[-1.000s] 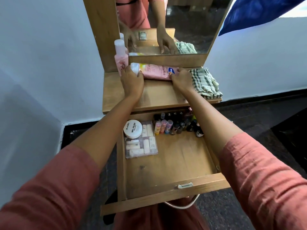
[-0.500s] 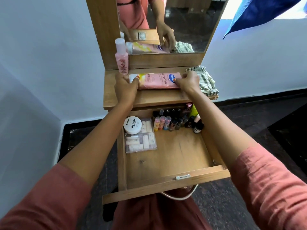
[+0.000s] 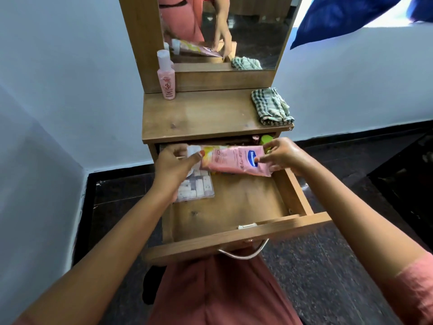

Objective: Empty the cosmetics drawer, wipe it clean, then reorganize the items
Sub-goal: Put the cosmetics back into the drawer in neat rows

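Both hands hold a pink lotion tube (image 3: 236,161) level over the back of the open wooden drawer (image 3: 236,207). My left hand (image 3: 174,165) grips its white cap end, and my right hand (image 3: 278,156) pinches the flat end. A clear pack of small white items (image 3: 196,187) lies in the drawer's back left, partly under my left hand. The small bottles along the drawer's back are mostly hidden behind the tube. A pink bottle (image 3: 166,78) stands on the dresser top (image 3: 199,113) at the back left.
A folded checked cloth (image 3: 271,106) lies on the right of the dresser top. A mirror (image 3: 225,31) rises behind it. The drawer's metal handle (image 3: 243,253) hangs over my lap. White walls stand on both sides, above a dark floor.
Both hands have lifted the pink tube off the dresser top and brought it down and toward me, over the drawer's back.
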`<act>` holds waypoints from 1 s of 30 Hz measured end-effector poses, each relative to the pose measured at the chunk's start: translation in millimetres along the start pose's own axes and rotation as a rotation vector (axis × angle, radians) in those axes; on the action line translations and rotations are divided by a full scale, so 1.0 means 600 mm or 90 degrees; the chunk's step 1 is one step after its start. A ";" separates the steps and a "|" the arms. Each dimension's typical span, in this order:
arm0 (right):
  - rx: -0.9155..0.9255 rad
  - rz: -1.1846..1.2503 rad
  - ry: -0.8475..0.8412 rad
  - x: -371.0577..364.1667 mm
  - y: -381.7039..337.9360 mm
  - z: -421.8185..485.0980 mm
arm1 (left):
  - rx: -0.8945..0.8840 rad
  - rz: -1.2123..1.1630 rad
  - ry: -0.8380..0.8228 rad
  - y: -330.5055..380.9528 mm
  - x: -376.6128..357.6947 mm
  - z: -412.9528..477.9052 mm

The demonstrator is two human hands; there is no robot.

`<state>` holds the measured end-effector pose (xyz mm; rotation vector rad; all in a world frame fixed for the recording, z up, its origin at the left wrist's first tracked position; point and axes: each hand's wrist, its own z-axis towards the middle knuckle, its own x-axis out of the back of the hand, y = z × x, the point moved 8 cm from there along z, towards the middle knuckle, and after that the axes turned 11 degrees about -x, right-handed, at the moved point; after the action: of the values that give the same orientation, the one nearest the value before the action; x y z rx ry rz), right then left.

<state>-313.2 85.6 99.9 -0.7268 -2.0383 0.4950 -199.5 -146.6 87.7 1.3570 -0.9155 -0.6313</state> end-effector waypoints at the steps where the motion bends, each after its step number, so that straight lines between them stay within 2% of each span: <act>1: -0.008 -0.004 -0.015 -0.002 0.017 -0.002 | 0.016 0.003 -0.020 -0.009 -0.008 -0.011; 5: -0.039 -0.109 -0.065 -0.017 0.073 -0.009 | 0.067 0.006 -0.091 -0.047 -0.043 -0.054; 11: -0.016 -0.338 -0.010 -0.033 0.100 -0.013 | 0.133 0.063 -0.224 -0.093 -0.093 -0.084; 14: -0.034 -0.446 -0.007 -0.047 0.114 -0.008 | 0.147 0.076 -0.252 -0.112 -0.105 -0.089; 19: -0.003 -0.530 -0.011 -0.059 0.125 0.001 | 0.158 0.094 -0.292 -0.136 -0.122 -0.092; 23: 0.016 -0.588 -0.011 -0.071 0.121 0.006 | 0.154 0.164 -0.321 -0.144 -0.128 -0.092; 27: 0.056 -0.687 0.062 -0.070 0.112 -0.004 | 0.113 0.233 -0.356 -0.139 -0.136 -0.096; 30: 0.098 -0.764 0.103 -0.075 0.099 -0.005 | 0.125 0.226 -0.359 -0.139 -0.135 -0.098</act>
<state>-273.3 100.7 38.9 0.5662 -1.8638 -0.1178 -182.3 -59.3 -7.3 1.1577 -1.6685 -0.6699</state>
